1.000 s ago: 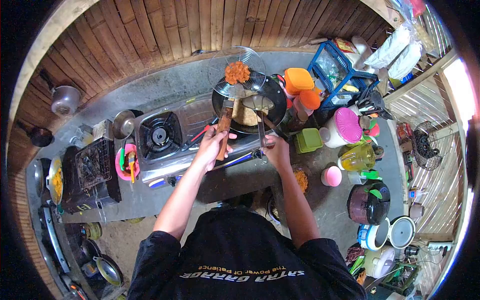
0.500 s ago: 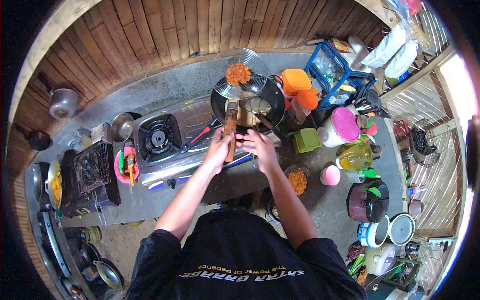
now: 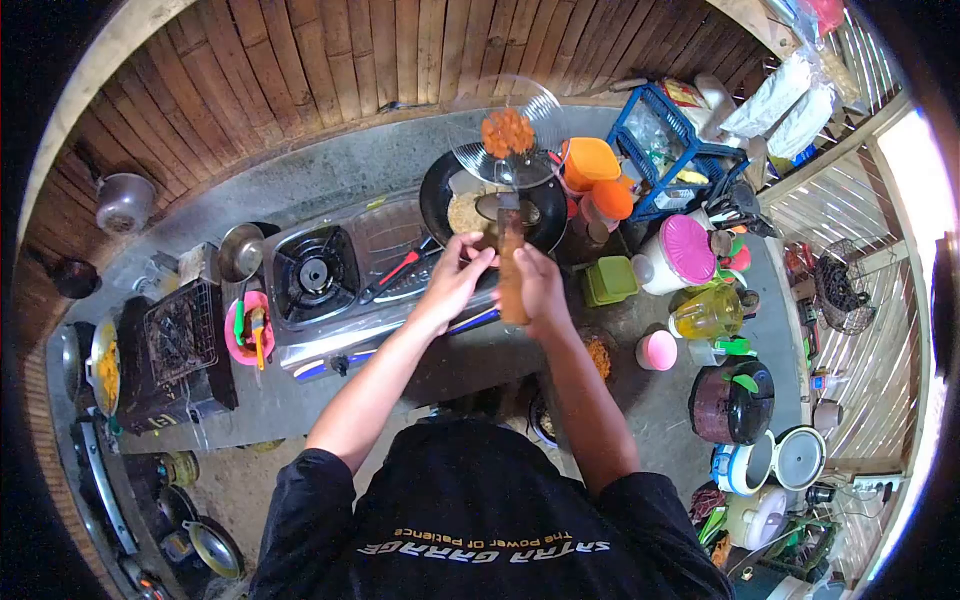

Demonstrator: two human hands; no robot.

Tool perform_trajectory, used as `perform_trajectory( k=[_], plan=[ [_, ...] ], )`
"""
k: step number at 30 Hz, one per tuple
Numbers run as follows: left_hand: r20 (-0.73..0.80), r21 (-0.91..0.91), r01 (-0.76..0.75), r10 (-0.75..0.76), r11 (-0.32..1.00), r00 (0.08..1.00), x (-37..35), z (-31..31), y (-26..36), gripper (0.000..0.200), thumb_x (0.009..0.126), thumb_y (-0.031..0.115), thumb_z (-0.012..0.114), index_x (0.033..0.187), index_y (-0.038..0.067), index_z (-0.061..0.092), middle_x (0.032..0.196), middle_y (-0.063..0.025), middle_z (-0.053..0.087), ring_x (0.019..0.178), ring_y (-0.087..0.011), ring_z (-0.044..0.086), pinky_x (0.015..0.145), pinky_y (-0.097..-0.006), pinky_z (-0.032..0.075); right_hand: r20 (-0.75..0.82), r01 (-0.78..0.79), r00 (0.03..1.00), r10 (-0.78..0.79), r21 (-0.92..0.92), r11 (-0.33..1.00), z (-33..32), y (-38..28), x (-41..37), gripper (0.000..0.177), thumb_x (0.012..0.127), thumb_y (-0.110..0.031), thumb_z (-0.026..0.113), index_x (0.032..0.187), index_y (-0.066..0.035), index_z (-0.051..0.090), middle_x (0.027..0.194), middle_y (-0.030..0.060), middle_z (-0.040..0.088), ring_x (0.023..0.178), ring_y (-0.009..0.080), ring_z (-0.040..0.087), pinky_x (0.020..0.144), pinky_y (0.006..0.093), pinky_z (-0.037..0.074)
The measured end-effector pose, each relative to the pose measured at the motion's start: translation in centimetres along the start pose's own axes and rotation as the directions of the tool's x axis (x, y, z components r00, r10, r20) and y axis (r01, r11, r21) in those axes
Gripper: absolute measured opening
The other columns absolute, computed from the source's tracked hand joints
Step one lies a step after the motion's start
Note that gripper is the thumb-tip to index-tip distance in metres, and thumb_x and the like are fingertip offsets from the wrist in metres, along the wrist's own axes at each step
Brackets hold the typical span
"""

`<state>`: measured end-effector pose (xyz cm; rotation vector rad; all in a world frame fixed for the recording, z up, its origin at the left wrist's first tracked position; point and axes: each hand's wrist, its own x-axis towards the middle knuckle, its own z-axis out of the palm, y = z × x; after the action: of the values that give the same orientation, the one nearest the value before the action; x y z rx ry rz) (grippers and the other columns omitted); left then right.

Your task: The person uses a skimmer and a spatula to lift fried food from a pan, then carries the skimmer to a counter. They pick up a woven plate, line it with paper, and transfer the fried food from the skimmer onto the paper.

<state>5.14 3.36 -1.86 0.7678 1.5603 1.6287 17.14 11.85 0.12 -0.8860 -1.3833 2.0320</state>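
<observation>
My right hand [image 3: 537,288] is wrapped round the wooden handle [image 3: 512,275] of a wire skimmer. Orange diced pieces [image 3: 508,132] lie in the wire basket [image 3: 543,105], which is over the far side of a dark wok [image 3: 435,205]. A round pale piece of food [image 3: 467,213] shows in the wok, beside the bowl of a ladle [image 3: 488,207]. My left hand [image 3: 457,285] is at the wok's near rim, just left of the skimmer handle. Its fingers are curled together; what they hold, if anything, is hidden.
An unlit burner [image 3: 315,273] is left of the wok, with red-handled tongs [image 3: 400,268] between. On the right stand orange-lidded tubs [image 3: 590,163], a green container [image 3: 610,280] and a pink-lidded tub [image 3: 688,250]. A pink bowl [image 3: 236,345] with utensils sits left of the stove.
The skimmer has passed from my left hand to my right and moved rightward with its orange pieces. My right hand has closed on its handle. More of the food in the wok shows.
</observation>
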Motion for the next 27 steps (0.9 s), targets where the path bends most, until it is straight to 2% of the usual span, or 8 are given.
perform_trajectory(
  k=[1, 3, 5, 8, 11, 17, 23, 27],
  plan=[
    [-0.032, 0.07, -0.009, 0.011, 0.998, 0.999, 0.0, -0.2, 1.4, 0.047, 0.091, 0.034, 0.062, 0.123, 0.001, 0.053, 0.099, -0.0054, 0.057, 0.093, -0.012, 0.053, 0.084, -0.0252, 0.042, 0.003, 0.012, 1.0, -0.012, -0.037, 0.999, 0.0, -1.6, -0.7, 0.03, 0.1, -0.024, 0.042, 0.118, -0.002, 0.051, 0.083, 0.0115, 0.065, 0.05, 0.0154, 0.057, 0.043, 0.028, 0.049],
    [0.085, 0.114, 0.091, -0.101, 0.989, 0.991, 0.9, -1.0, 1.7, 0.056, 0.094, 0.047, 0.054, 0.131, 0.005, 0.049, 0.118, -0.0052, 0.057, 0.102, -0.0126, 0.052, 0.088, -0.0276, 0.042, 0.021, -0.003, 1.0, 0.004, -0.054, 0.999, -0.7, -2.0, -1.5, 0.03, 0.099, -0.024, 0.042, 0.118, -0.003, 0.054, 0.084, 0.0102, 0.065, 0.053, 0.0139, 0.057, 0.045, 0.0263, 0.048],
    [0.242, 0.1, 0.263, -0.28, 0.96, 0.929, 0.9, -0.9, 1.7, 0.055, 0.094, 0.048, 0.053, 0.13, 0.008, 0.05, 0.115, -0.0025, 0.058, 0.097, -0.0111, 0.054, 0.083, -0.0293, 0.046, 0.027, -0.087, 0.996, 0.089, -0.059, 0.994, -1.2, -0.9, -1.1, 0.03, 0.099, -0.023, 0.044, 0.118, -0.003, 0.054, 0.082, 0.0091, 0.064, 0.052, 0.0139, 0.057, 0.045, 0.0266, 0.047],
    [0.29, -0.017, 0.37, -0.35, 0.929, 0.891, 0.7, 0.7, -1.5, 0.045, 0.098, 0.042, 0.049, 0.128, 0.009, 0.052, 0.108, -0.0008, 0.06, 0.09, -0.0112, 0.057, 0.075, -0.0318, 0.053, 0.01, -0.144, 0.989, 0.145, -0.076, 0.987, -2.2, 2.2, -0.6, 0.029, 0.097, -0.023, 0.048, 0.118, -0.004, 0.055, 0.078, 0.0079, 0.062, 0.051, 0.014, 0.056, 0.044, 0.0272, 0.047],
    [0.273, -0.087, 0.326, -0.293, 0.941, 0.916, 0.2, 1.6, -1.3, 0.034, 0.099, 0.026, 0.05, 0.127, 0.007, 0.051, 0.102, -0.0017, 0.06, 0.086, -0.0105, 0.058, 0.07, -0.0292, 0.057, 0.02, -0.11, 0.993, 0.114, -0.141, 0.984, -2.9, 2.6, -0.2, 0.027, 0.096, -0.022, 0.052, 0.116, -0.004, 0.057, 0.076, 0.0059, 0.062, 0.051, 0.0127, 0.056, 0.043, 0.0261, 0.046],
    [0.217, -0.111, 0.234, -0.206, 0.966, 0.954, 0.6, 2.5, 3.7, 0.033, 0.097, 0.024, 0.055, 0.124, 0.005, 0.055, 0.094, -0.0008, 0.064, 0.078, -0.0085, 0.06, 0.066, -0.0251, 0.055, 0.12, 0.0, 0.993, 0.011, -0.088, 0.996, -2.2, -3.4, -1.3, 0.025, 0.096, -0.019, 0.052, 0.114, -0.003, 0.057, 0.077, 0.0053, 0.062, 0.05, 0.0117, 0.056, 0.042, 0.0241, 0.045],
    [0.215, -0.049, 0.343, -0.325, 0.938, 0.921, 0.1, 1.1, -1.2, 0.031, 0.094, 0.026, 0.06, 0.117, 0.005, 0.061, 0.089, -0.0004, 0.066, 0.073, -0.0063, 0.062, 0.064, -0.0231, 0.053, 0.09, -0.155, 0.983, 0.16, -0.066, 0.986, -3.0, 1.9, -0.6, 0.027, 0.096, -0.021, 0.052, 0.117, -0.006, 0.056, 0.075, 0.0051, 0.06, 0.051, 0.0132, 0.056, 0.042, 0.026, 0.044],
    [0.188, -0.088, 0.255, -0.235, 0.963, 0.954, -0.5, 1.3, 1.0, 0.029, 0.093, 0.023, 0.061, 0.116, 0.005, 0.062, 0.088, -0.0007, 0.067, 0.071, -0.0066, 0.062, 0.063, -0.0222, 0.053, 0.131, -0.151, 0.979, 0.154, -0.029, 0.988, -2.3, 0.3, -1.9, 0.027, 0.096, -0.02, 0.051, 0.119, -0.006, 0.054, 0.075, 0.0055, 0.058, 0.05, 0.0135, 0.054, 0.042, 0.0257, 0.043]
  ],
)
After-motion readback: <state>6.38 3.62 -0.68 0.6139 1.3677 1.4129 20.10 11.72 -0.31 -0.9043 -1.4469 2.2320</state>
